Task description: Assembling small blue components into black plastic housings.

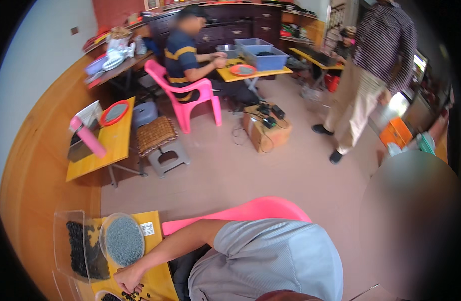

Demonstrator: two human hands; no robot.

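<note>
Neither of my hands is in view. Just below me a person in a grey short-sleeved shirt sits bent forward on a pink plastic chair. That person's hand rests among small black parts on a yellow table at the lower left. Beside that hand stand a round clear dish of grey parts and a clear tray of black parts.
Further back, a person in a striped dark shirt sits on a pink chair at a yellow table with blue bins. Another person stands at right. A cardboard box with cables, a grey stool and a side table occupy the floor.
</note>
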